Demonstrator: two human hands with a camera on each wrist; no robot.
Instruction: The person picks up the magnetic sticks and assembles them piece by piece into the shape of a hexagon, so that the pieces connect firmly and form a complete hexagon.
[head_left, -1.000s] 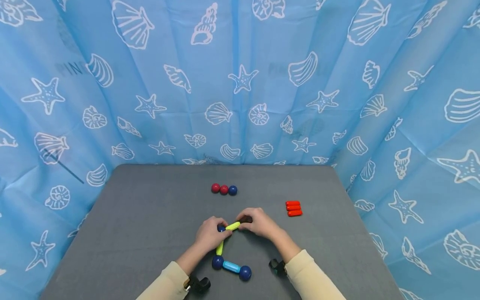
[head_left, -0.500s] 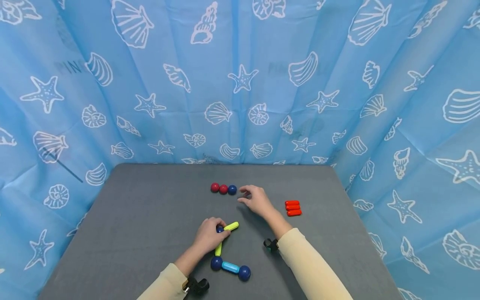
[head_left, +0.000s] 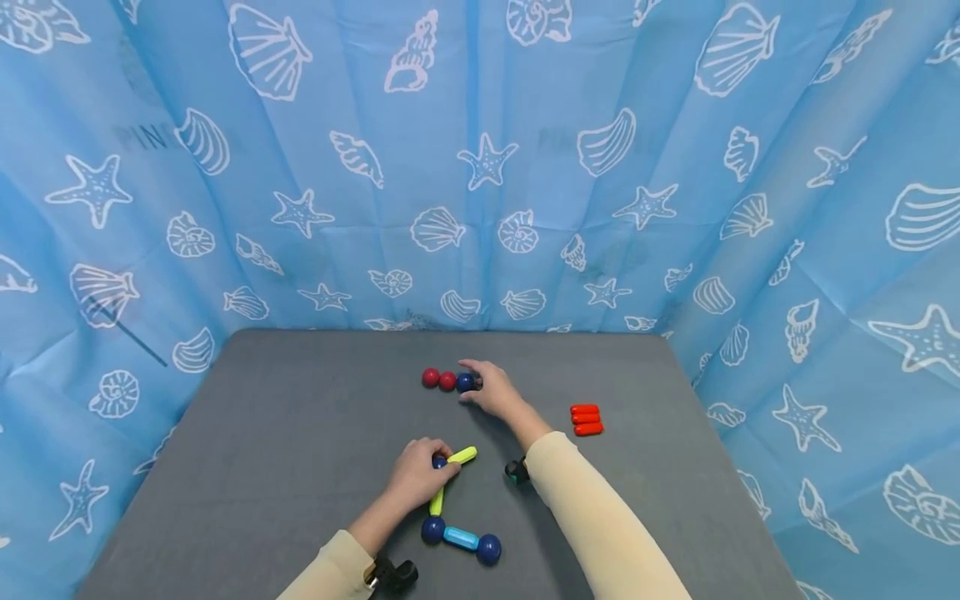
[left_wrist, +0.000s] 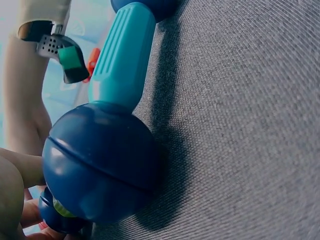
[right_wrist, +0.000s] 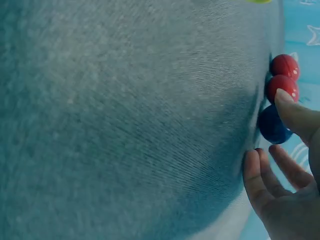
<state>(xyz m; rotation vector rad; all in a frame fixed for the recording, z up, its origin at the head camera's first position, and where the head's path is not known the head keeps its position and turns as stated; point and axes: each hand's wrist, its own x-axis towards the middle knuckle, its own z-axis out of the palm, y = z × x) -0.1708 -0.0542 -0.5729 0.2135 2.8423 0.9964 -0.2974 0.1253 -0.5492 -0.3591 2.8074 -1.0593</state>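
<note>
My left hand (head_left: 420, 472) grips a dark blue ball (head_left: 439, 461) at a corner of a joined chain of balls and rods. From that corner one yellow-green rod (head_left: 462, 455) points right, and a second yellow-green rod (head_left: 437, 502) leads to another blue ball (head_left: 432, 530). A light blue rod (left_wrist: 124, 60) joins that ball to a third blue ball (head_left: 489, 549). My right hand (head_left: 492, 390) reaches to a loose blue ball (right_wrist: 274, 125) at the back, thumb and fingers spread about it. In the right wrist view, the thumb overlaps this ball while the other fingers are apart from it.
Two red balls (head_left: 438, 379) sit in a row left of the loose blue ball. Several red rods (head_left: 586, 419) lie side by side at the right of the grey table (head_left: 300, 417). A blue shell-patterned curtain (head_left: 480, 250) hangs behind and along both sides.
My right hand has left the end of the yellow-green rod and moved away to the row of balls at the back. My left hand has stayed in place on the chain.
</note>
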